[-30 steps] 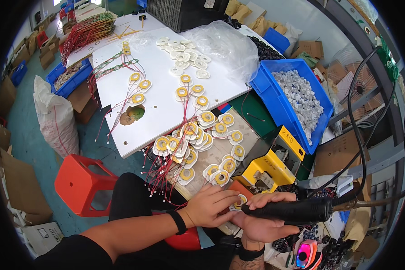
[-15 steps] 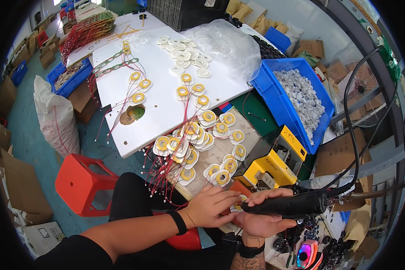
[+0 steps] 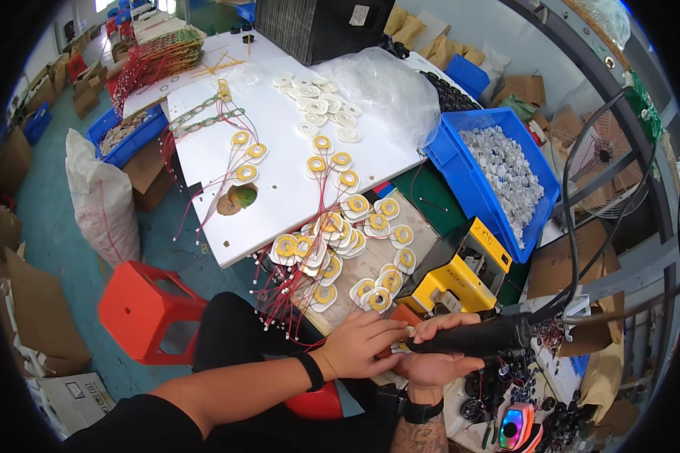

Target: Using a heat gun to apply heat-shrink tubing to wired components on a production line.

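In my right hand (image 3: pixel 434 368), fingers closed round it, is a black corded hand tool (image 3: pixel 472 337) lying nearly level. Its tip points left, toward my other hand. My left hand (image 3: pixel 360 344) has its fingers pressed together at a small white part with a yellow ring (image 3: pixel 402 346), right by the tool's tip. Fingers and tool cover most of that part. Just beyond my left hand, several similar white parts with yellow rings (image 3: pixel 378 300) lie on a worn board, many trailing red wires (image 3: pixel 285 302) over its left edge.
A yellow and black machine (image 3: pixel 453 283) stands beyond my right hand. Behind it, a blue bin (image 3: pixel 545 202) holds small translucent pieces. White rings (image 3: pixel 308 92) and a plastic bag (image 3: pixel 385 90) lie on the white table (image 3: pixel 204 181). A red stool (image 3: pixel 132 306) stands at the left.
The view has shifted a little, moving the surroundings slightly right and down. Both hands stay together at the part. The tool's cord end sits slightly further left.
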A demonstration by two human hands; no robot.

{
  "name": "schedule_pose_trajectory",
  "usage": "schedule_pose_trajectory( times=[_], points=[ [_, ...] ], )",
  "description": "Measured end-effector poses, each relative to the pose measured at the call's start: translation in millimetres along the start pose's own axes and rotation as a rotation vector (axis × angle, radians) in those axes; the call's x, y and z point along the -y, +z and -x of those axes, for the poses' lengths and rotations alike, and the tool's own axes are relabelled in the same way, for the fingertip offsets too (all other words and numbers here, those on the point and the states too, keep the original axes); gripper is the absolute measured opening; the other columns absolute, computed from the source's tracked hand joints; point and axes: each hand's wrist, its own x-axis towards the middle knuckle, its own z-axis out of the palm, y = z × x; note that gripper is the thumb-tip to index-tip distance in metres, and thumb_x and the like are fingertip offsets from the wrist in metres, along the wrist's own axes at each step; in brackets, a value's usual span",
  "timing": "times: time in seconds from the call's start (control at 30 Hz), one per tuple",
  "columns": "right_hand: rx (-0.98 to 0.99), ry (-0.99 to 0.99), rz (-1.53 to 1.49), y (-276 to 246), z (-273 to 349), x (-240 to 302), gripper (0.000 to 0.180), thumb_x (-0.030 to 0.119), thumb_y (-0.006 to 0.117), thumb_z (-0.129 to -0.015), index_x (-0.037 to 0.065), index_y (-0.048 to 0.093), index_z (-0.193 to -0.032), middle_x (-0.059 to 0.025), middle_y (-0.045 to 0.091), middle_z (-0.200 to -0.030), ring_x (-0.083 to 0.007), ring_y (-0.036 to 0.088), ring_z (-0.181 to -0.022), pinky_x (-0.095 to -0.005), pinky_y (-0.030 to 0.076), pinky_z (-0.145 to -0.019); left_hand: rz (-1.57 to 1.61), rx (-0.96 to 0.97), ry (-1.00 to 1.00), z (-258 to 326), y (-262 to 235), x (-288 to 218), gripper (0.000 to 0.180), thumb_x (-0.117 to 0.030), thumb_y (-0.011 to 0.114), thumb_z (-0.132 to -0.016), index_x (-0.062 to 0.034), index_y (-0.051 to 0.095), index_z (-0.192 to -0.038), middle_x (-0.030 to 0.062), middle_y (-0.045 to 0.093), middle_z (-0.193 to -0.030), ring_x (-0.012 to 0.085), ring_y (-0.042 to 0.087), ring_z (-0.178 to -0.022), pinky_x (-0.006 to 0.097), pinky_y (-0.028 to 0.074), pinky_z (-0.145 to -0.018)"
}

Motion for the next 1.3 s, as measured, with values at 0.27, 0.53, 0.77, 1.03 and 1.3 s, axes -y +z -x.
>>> schedule_pose_trajectory(
  times=[0.27, 0.53, 0.77, 1.03, 1.3],
  points=[
    [-0.080, -0.167, -0.106, -21.2, 4.6, 70.1, 0.098, 0.097, 0.051, -0.080, 0.004, 0.045, -0.111, -0.0097, 0.057, -0.074, -0.0223, 0.057, -0.059, -0.0359, 0.051, -0.059, 0.038, -0.050, -0.078, -7.3, -17.4, -23.4, 0.039, -0.030, 0.087, -0.084, -0.0118, 0.075, -0.116, 0.0045, 0.076, -0.120, 0.0235, 0.066, -0.090, 0.038, 0.051, -0.082],
    [-0.082, -0.188, -0.037, -47.0, 24.4, 68.0, 0.083, 0.085, 0.044, -0.096, 0.003, 0.042, -0.105, -0.0108, 0.051, -0.074, -0.0212, 0.054, -0.055, -0.0330, 0.049, -0.052, -0.328, -0.063, -0.344, -25.4, -18.6, 11.0, 0.029, -0.033, 0.080, -0.090, -0.0123, 0.078, -0.111, 0.0114, 0.078, -0.118, 0.0294, 0.067, -0.097, 0.043, 0.049, -0.085],
    [0.051, -0.053, -0.306, -62.8, 36.4, 78.4, 0.072, 0.061, 0.081, -0.089, 0.007, 0.058, -0.131, -0.0092, 0.067, -0.110, -0.0232, 0.065, -0.087, -0.0385, 0.054, -0.074, -0.424, 0.126, -0.273, -20.4, -15.4, -5.3, 0.040, -0.034, 0.062, -0.102, -0.0189, 0.067, -0.139, 0.0138, 0.067, -0.141, 0.0299, 0.059, -0.113, 0.048, 0.040, -0.091],
    [0.070, 0.011, -0.230, -76.8, 47.7, 62.1, 0.087, 0.077, 0.071, -0.086, 0.009, 0.054, -0.137, -0.0108, 0.066, -0.116, -0.0270, 0.065, -0.090, -0.0417, 0.055, -0.076, -0.401, 0.095, -0.327, -34.7, -52.8, 1.4, 0.040, -0.036, 0.065, -0.100, -0.0175, 0.069, -0.135, 0.0165, 0.069, -0.138, 0.0331, 0.063, -0.120, 0.051, 0.044, -0.099],
    [-0.041, 0.014, -0.115, -88.8, 58.3, 66.5, 0.088, 0.083, 0.067, -0.084, 0.006, 0.054, -0.126, -0.0122, 0.064, -0.094, -0.0236, 0.063, -0.079, -0.0359, 0.054, -0.069, -0.088, 0.052, -0.742, -98.5, -178.3, 35.8, 0.027, -0.029, 0.075, -0.097, -0.0061, 0.080, -0.110, 0.0102, 0.079, -0.089, 0.0176, 0.072, -0.076, 0.033, 0.058, -0.072]
  ],
)
